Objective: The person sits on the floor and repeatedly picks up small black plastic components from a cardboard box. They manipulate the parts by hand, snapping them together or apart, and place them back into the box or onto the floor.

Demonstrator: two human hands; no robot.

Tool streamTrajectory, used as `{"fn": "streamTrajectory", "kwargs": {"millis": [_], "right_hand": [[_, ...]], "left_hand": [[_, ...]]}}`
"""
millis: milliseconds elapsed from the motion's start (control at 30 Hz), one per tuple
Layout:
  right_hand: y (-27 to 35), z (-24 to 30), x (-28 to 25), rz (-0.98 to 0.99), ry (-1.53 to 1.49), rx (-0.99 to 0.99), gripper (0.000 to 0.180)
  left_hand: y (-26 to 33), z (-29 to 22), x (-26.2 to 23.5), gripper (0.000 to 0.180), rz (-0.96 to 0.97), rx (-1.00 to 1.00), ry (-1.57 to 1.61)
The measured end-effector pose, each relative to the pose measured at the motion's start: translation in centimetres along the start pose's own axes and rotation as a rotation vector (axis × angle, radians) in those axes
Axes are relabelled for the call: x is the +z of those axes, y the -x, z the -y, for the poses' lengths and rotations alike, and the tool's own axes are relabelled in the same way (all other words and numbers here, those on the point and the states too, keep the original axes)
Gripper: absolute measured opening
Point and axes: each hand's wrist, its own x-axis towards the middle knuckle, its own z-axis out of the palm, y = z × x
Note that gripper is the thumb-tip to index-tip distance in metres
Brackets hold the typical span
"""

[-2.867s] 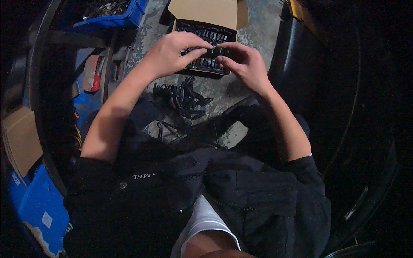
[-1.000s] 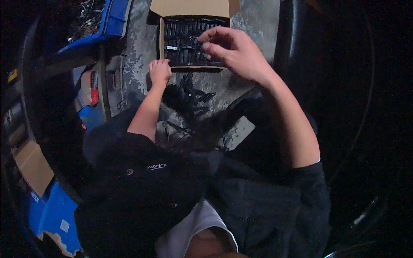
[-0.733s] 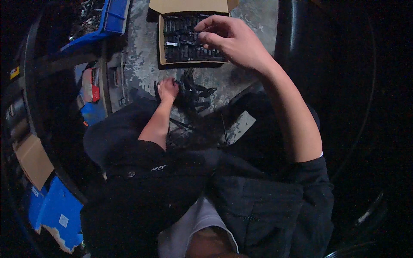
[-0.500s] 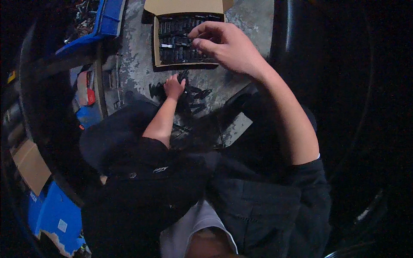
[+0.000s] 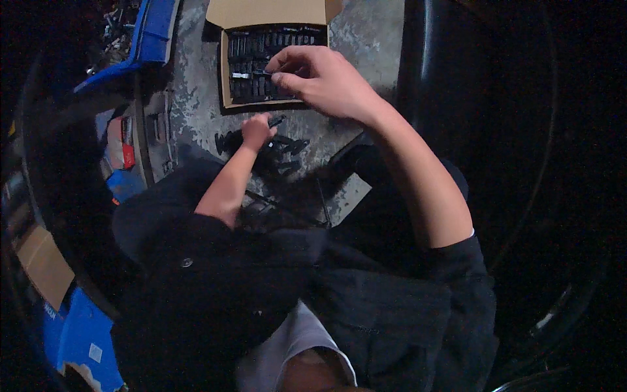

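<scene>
An open cardboard box (image 5: 274, 12) stands on the worn grey floor, packed with rows of small black parts (image 5: 243, 47). My right hand (image 5: 326, 80) hovers over the box's right half. Its thumb and fingertips curl toward each other above the rows; whatever they grip, if anything, is hidden. Below the box, my left hand (image 5: 258, 132) is closed on a small dark part (image 5: 277, 121) that sticks out at its right side. Around that hand lies a loose pile of similar black parts (image 5: 287, 145), too dark to name more exactly.
A blue plastic bin (image 5: 154, 32) with metal pieces stands at the upper left. Lower down are a red and white item (image 5: 124, 147), a brown cardboard piece (image 5: 46, 264) and a torn blue box (image 5: 85, 343). A dark cylindrical surface (image 5: 428, 52) rises at the right.
The whole view has shifted slightly, with the box now lower and further left. My left hand has lifted a dark part, which shows more clearly. My right hand stays over the box.
</scene>
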Motion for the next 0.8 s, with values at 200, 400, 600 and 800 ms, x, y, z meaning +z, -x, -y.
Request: {"fn": "streamTrajectory", "kwargs": {"millis": [200,400,600,800], "right_hand": [[0.3,-0.3,-0.1,-0.037,0.282,-0.079,0.027],[1.0,-0.1,-0.3,-0.043,0.498,-0.171,0.038],[0.5,0.7,-0.1,-0.105,0.343,-0.327,0.040],[0.2,2.0,-0.3,-0.138,0.110,-0.246,0.035]], "left_hand": [[3.7,-5.6,-14.2,0.044,-0.085,0.257,0.214],[9.2,-8.1,-27.7,0.042,-0.178,0.390,0.537],[10.7,-7.6,-31.1,0.036,-0.216,0.438,0.743],[10.7,-8.2,-32.2,0.034,-0.273,0.451,0.767]]}}
